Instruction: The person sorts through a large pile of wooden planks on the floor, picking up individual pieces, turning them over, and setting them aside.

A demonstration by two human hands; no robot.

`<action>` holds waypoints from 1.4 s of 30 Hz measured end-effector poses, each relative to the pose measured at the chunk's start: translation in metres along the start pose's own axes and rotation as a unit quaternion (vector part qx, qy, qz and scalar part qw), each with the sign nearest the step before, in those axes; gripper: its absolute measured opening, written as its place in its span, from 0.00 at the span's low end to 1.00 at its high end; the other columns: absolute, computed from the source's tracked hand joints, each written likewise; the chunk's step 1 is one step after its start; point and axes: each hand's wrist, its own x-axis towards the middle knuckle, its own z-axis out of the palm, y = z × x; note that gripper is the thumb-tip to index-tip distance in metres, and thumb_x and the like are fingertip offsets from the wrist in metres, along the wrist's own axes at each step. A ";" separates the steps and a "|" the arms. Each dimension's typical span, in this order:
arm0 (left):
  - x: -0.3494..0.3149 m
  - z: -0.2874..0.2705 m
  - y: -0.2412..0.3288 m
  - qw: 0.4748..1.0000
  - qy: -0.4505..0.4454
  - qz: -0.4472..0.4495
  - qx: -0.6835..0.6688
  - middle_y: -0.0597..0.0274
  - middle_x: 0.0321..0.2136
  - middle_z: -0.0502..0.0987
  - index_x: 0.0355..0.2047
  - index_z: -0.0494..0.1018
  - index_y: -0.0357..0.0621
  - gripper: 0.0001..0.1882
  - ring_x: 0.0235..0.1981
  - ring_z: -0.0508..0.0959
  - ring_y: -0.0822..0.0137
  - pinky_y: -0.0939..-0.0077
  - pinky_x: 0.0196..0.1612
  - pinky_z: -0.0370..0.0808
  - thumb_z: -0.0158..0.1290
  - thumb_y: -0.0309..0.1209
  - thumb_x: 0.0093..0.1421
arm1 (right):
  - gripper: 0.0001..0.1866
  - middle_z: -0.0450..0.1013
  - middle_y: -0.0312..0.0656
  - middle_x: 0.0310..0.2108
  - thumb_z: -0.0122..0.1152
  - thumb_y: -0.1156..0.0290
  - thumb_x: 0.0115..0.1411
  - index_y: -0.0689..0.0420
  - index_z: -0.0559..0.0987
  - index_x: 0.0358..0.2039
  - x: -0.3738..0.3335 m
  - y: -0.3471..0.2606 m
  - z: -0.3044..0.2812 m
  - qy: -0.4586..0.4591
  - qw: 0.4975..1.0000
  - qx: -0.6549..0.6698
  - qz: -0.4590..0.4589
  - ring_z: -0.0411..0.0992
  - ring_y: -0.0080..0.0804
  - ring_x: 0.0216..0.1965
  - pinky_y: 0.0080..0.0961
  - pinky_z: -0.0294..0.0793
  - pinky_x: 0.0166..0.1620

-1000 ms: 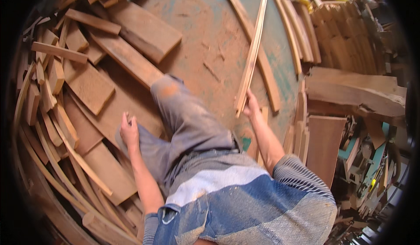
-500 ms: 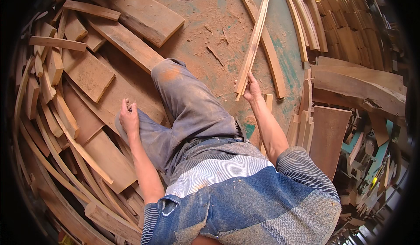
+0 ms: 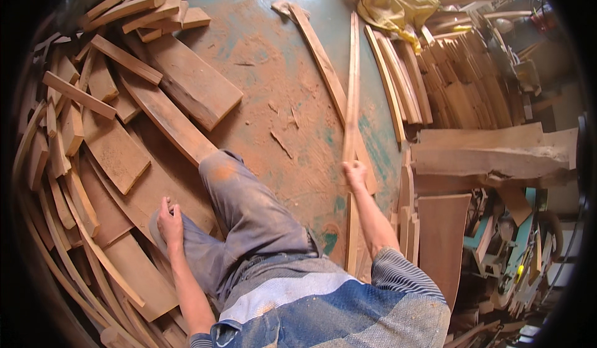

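Head view. Located above the right part of the floor (image 3: pixel 249 118), nearer its right edge than its left: a long, narrow wooden strip (image 3: pixel 353 68). Long axis running away from the body, far end pointing to the floor's far edge and leaning very slightly right, near end at the right hand (image 3: pixel 356 172). Fingers there curled and gripping the strip close to that end. Crossed by it at a narrow angle: a wider plank (image 3: pixel 320 55), slanting from far left to near right. Cannot tell whether touching at the crossing. Along the floor's right edge: curved pieces (image 3: pixel 399 80) side by side, with a yellow sack (image 3: pixel 395 6) at the far end. Left hand (image 3: pixel 170 220) at the left leg (image 3: pixel 202 248), near boards (image 3: pixel 118 149) heaped along the floor's left edge; fingers loosely bent, thumb and forefinger parted.
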 end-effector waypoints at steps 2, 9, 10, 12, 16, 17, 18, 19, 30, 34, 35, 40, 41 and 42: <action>-0.002 0.001 -0.006 1.000 0.011 0.008 -0.005 0.46 0.48 0.80 0.54 0.71 0.38 0.21 0.46 0.82 0.52 0.60 0.49 0.76 0.55 0.30 0.62 | 0.18 0.79 0.45 0.30 0.73 0.62 0.51 0.61 0.79 0.34 0.049 -0.020 -0.047 0.063 0.995 -0.025 -0.069 0.75 0.33 0.32 0.35 0.76 0.37; -0.005 0.002 0.005 1.000 0.008 0.003 0.015 0.46 0.47 0.80 0.54 0.71 0.39 0.20 0.46 0.82 0.52 0.60 0.48 0.76 0.55 0.29 0.62 | 0.25 0.75 0.58 0.48 0.60 0.61 0.57 0.59 0.75 0.53 0.123 -0.091 -0.135 0.110 0.948 -0.288 -0.073 0.74 0.55 0.51 0.46 0.73 0.54; -0.003 0.003 0.008 1.000 0.010 0.003 0.007 0.46 0.47 0.80 0.54 0.71 0.39 0.20 0.46 0.82 0.52 0.60 0.48 0.76 0.55 0.29 0.62 | 0.25 0.76 0.57 0.47 0.60 0.61 0.57 0.58 0.76 0.53 0.116 -0.092 -0.121 0.098 0.952 -0.278 -0.086 0.74 0.55 0.50 0.46 0.73 0.54; -0.001 0.006 0.013 0.999 0.014 0.005 -0.029 0.46 0.47 0.80 0.54 0.71 0.38 0.20 0.46 0.83 0.53 0.61 0.48 0.76 0.55 0.29 0.62 | 0.23 0.77 0.56 0.45 0.61 0.60 0.57 0.57 0.78 0.51 0.107 -0.079 -0.085 0.057 0.955 -0.272 -0.103 0.75 0.55 0.48 0.45 0.74 0.53; -0.006 -0.001 -0.034 0.977 0.083 -0.024 -0.194 0.48 0.45 0.81 0.53 0.73 0.37 0.19 0.44 0.83 0.60 0.66 0.49 0.77 0.55 0.30 0.62 | 0.22 0.79 0.53 0.44 0.61 0.58 0.56 0.55 0.81 0.49 0.023 -0.109 0.038 -0.123 0.956 -0.202 -0.173 0.77 0.52 0.48 0.42 0.75 0.52; -0.011 -0.018 -0.019 0.981 0.083 -0.047 -0.171 0.50 0.47 0.81 0.54 0.73 0.37 0.19 0.46 0.82 0.62 0.67 0.50 0.78 0.55 0.30 0.63 | 0.22 0.79 0.53 0.45 0.61 0.57 0.57 0.55 0.81 0.49 -0.007 -0.112 0.062 -0.181 0.943 -0.190 -0.203 0.77 0.51 0.49 0.41 0.75 0.53; -0.017 -0.036 -0.019 0.984 0.071 -0.066 -0.151 0.51 0.48 0.80 0.55 0.73 0.37 0.20 0.47 0.82 0.61 0.66 0.49 0.78 0.56 0.29 0.63 | 0.22 0.79 0.54 0.44 0.61 0.59 0.57 0.56 0.81 0.50 -0.039 -0.119 0.078 -0.225 0.934 -0.165 -0.221 0.77 0.49 0.49 0.40 0.75 0.52; -0.022 -0.043 -0.027 0.971 0.112 -0.057 -0.204 0.50 0.45 0.82 0.54 0.74 0.39 0.19 0.46 0.82 0.62 0.67 0.49 0.79 0.56 0.31 0.63 | 0.22 0.80 0.52 0.43 0.63 0.61 0.58 0.57 0.80 0.50 -0.067 -0.120 0.093 -0.265 0.919 -0.149 -0.252 0.79 0.46 0.47 0.37 0.76 0.50; -0.062 -0.216 -0.106 0.920 0.376 -0.059 0.095 0.43 0.50 0.78 0.55 0.72 0.38 0.25 0.51 0.77 0.46 0.58 0.55 0.75 0.61 0.31 0.58 | 0.17 0.82 0.52 0.35 0.63 0.66 0.57 0.65 0.82 0.41 -0.141 -0.092 0.108 -0.422 0.871 -0.159 -0.197 0.81 0.38 0.39 0.34 0.76 0.44; -0.058 -0.222 -0.181 0.907 0.331 -0.199 0.167 0.41 0.51 0.77 0.58 0.68 0.36 0.34 0.53 0.76 0.45 0.55 0.57 0.73 0.64 0.36 0.54 | 0.18 0.82 0.53 0.35 0.66 0.65 0.55 0.65 0.83 0.41 -0.107 -0.063 0.109 -0.371 0.871 -0.223 -0.230 0.81 0.40 0.37 0.36 0.78 0.44; -0.071 -0.212 -0.226 0.905 0.318 -0.240 0.147 0.41 0.50 0.77 0.58 0.68 0.36 0.36 0.53 0.76 0.45 0.55 0.57 0.73 0.65 0.38 0.52 | 0.18 0.82 0.53 0.36 0.66 0.65 0.55 0.66 0.83 0.42 -0.101 -0.051 0.115 -0.391 0.868 -0.211 -0.220 0.81 0.40 0.36 0.36 0.79 0.44; -0.052 -0.200 -0.223 0.916 0.196 -0.348 0.048 0.37 0.47 0.78 0.53 0.68 0.34 0.32 0.51 0.78 0.43 0.54 0.54 0.74 0.64 0.38 0.52 | 0.20 0.81 0.53 0.39 0.65 0.69 0.56 0.67 0.81 0.47 -0.073 -0.029 0.109 -0.402 0.897 -0.149 -0.112 0.80 0.38 0.33 0.33 0.80 0.36; -0.049 -0.201 -0.210 0.912 0.172 -0.369 0.049 0.37 0.46 0.78 0.51 0.68 0.34 0.29 0.50 0.79 0.43 0.54 0.53 0.75 0.63 0.37 0.53 | 0.20 0.80 0.51 0.38 0.64 0.70 0.57 0.67 0.80 0.48 -0.077 -0.040 0.105 -0.412 0.900 -0.120 -0.081 0.80 0.36 0.32 0.32 0.80 0.35; -0.048 -0.205 -0.200 0.907 0.150 -0.390 0.050 0.37 0.45 0.79 0.50 0.69 0.34 0.26 0.49 0.79 0.42 0.54 0.52 0.75 0.61 0.35 0.53 | 0.20 0.80 0.50 0.38 0.64 0.71 0.58 0.68 0.79 0.50 -0.079 -0.058 0.102 -0.422 0.901 -0.089 -0.051 0.79 0.35 0.31 0.31 0.79 0.33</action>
